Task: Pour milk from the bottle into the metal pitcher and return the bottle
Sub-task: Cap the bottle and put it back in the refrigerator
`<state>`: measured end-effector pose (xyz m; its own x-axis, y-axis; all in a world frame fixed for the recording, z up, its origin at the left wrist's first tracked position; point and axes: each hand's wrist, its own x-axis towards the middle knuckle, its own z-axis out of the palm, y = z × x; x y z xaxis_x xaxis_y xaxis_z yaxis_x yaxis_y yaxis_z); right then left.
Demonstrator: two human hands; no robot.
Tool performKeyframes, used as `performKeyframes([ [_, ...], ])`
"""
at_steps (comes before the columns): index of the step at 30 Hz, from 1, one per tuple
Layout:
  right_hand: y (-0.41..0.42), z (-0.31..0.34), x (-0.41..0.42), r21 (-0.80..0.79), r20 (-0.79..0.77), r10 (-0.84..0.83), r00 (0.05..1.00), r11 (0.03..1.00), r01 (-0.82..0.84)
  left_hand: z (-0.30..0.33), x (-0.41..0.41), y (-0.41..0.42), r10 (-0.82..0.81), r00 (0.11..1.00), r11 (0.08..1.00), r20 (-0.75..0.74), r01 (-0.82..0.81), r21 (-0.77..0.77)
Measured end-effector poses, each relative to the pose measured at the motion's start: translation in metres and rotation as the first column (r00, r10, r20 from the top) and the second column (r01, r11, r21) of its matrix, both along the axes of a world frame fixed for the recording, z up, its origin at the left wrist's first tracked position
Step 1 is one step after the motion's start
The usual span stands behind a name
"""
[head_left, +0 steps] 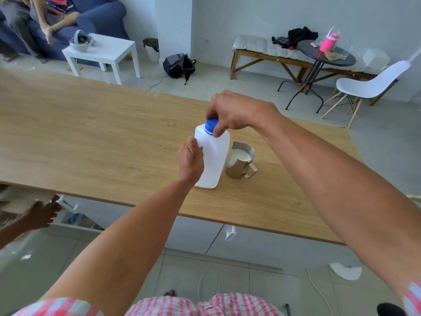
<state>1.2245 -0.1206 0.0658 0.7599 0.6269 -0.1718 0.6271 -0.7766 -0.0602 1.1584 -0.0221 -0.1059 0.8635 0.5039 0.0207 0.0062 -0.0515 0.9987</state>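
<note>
one white plastic bottle [213, 159] stands upright on the wooden table [91, 133], near its front edge, and on top of it sits one blue cap [211, 126]. the right hand [237, 111] comes down from above with its fingertips pinched around that cap. the left hand [190, 159] is wrapped around the bottle's left side, about halfway up, holding the body steady. just to the right of the bottle, close beside it, stands one metal pitcher [240, 163] with milk [241, 155] showing white inside, its spout pointing away and its handle toward the near right; whether bottle and pitcher touch cannot be told. both forearms are bare, and a pink and white checked garment [182, 305] shows at the bottom edge. nothing else on the table besides these two things. a third hand [44, 213], belonging to someone else, reaches in at the lower left below the table edge, fingers spread, near an open drawer [75, 215]. beyond the table there is one small white side table [102, 53] with a bowl-shaped thing on it, one dark backpack [178, 65] on the floor, one waste bin [151, 49] by the wall, one wooden bench [273, 58] with a pale cushion, one round dark table [325, 55] carrying a pink container [329, 42], and one white chair [369, 85]. a person sits on a blue sofa [100, 19] at the upper left.
</note>
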Motion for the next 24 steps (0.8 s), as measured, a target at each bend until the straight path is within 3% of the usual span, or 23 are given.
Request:
performKeyframes([
  [4, 0.004, -0.005, -0.006, 0.054, 0.035, -0.146, 0.989, 0.988, 0.144, -0.001, 0.001, -0.003, 0.040, 0.999, 0.999, -0.025, -0.040, -0.006],
  [7, 0.008, -0.012, -0.011, 0.041, 0.140, -0.180, 0.974, 0.984, 0.176, 0.002, 0.000, -0.005, 0.070, 0.997, 0.998, -0.039, -0.070, -0.001],
  [12, 0.017, -0.019, -0.017, 0.056, 0.148, -0.242, 0.959, 0.970, 0.236, 0.003, 0.000, -0.009, 0.133, 0.990, 0.991, -0.042, -0.133, 0.003],
  [15, 0.015, -0.027, -0.019, 0.036, 0.232, -0.201, 0.952, 0.980, 0.198, 0.003, 0.000, -0.009, 0.152, 0.988, 0.988, -0.040, -0.151, 0.010],
  [19, -0.002, -0.046, -0.014, -0.060, 0.480, -0.029, 0.877, 0.996, 0.066, 0.002, 0.000, -0.012, 0.174, 0.984, 0.985, -0.045, -0.174, 0.005],
  [24, -0.002, -0.057, -0.010, -0.002, 0.553, -0.031, 0.833, 0.999, 0.038, 0.000, 0.002, -0.016, 0.229, 0.971, 0.973, -0.063, -0.231, -0.021],
])
